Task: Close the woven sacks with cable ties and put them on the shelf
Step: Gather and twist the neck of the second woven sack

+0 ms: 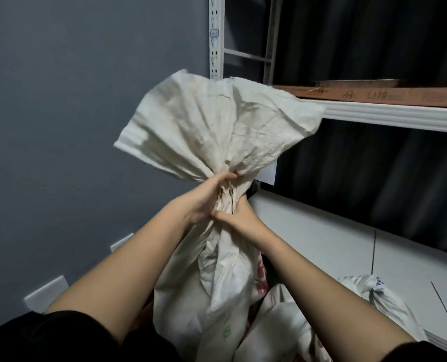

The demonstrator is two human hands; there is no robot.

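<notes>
A white woven sack [206,291] stands upright in front of me, its mouth gathered into a tight neck. Above the neck the loose top [217,126] fans out wide. My left hand [206,197] grips the neck from the left. Just below and to the right, my right hand [240,218] grips the same neck. No cable tie shows on it; the hands hide that part. A second white sack [381,296], tied shut, lies on the white shelf board [321,236] at the right. Another sack with red print [277,325] sits low beside the first one.
A white metal rack has an upright post [215,37] and an upper shelf beam [399,116] carrying a brown board [373,94]. Dark curtain hangs behind the rack. Grey wall at the left carries white wall plates [47,296]. Thin cable ties [445,312] lie at the lower right.
</notes>
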